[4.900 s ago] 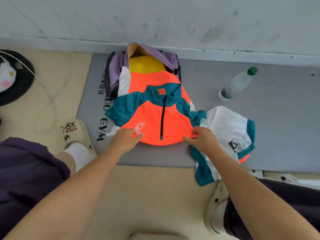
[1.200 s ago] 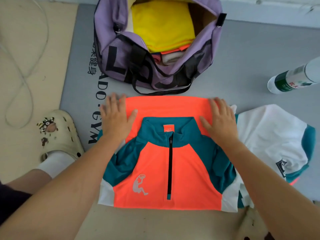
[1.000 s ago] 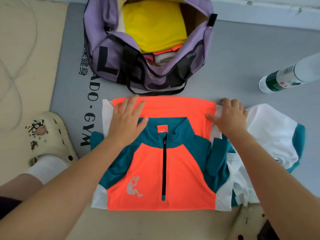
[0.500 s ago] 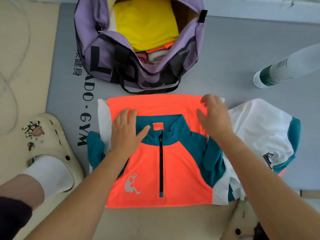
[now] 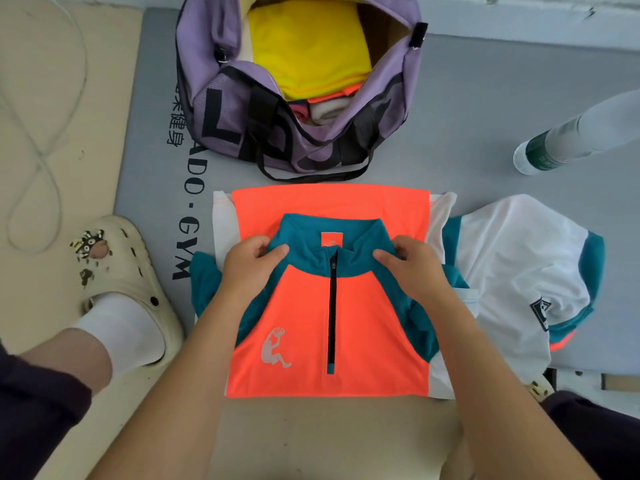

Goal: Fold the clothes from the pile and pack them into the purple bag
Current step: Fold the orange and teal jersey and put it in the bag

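The mat (image 5: 467, 109) carried everything. Your bag (image 5: 242, 109) stood open at its far side, a yellow fold on top inside. The jersey (image 5: 329, 323) lay flat just near of the bag, its long axis running near to far, so the bag lay straight ahead of both hands. A white shirt (image 5: 519, 271) waited on the right. Your left hand (image 5: 249, 265) and right hand (image 5: 412, 268) each pinched a side of the teal collar, equally near.
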A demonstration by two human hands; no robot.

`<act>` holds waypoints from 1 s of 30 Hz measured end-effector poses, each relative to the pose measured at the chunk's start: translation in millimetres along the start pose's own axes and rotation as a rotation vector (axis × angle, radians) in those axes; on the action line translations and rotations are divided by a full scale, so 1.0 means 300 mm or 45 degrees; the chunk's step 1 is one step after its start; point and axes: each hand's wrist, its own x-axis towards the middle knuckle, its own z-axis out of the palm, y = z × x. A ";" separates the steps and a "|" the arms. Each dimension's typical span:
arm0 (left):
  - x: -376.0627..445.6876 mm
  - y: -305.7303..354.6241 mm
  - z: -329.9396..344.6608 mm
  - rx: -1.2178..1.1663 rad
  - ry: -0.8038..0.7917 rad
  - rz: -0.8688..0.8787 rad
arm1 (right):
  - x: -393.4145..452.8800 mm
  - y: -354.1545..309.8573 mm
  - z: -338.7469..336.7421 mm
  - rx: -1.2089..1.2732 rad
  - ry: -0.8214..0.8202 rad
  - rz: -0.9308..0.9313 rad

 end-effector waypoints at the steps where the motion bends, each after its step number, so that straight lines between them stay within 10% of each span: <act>1: 0.006 0.008 -0.006 -0.059 0.000 0.011 | 0.006 -0.002 -0.011 0.086 0.027 0.023; 22: 0.076 0.069 0.102 1.006 0.433 0.640 | 0.191 -0.015 -0.072 -0.159 -0.012 0.059; 30: -0.143 -0.033 0.320 1.260 -0.084 0.546 | 0.106 0.039 -0.283 -1.287 -0.820 0.189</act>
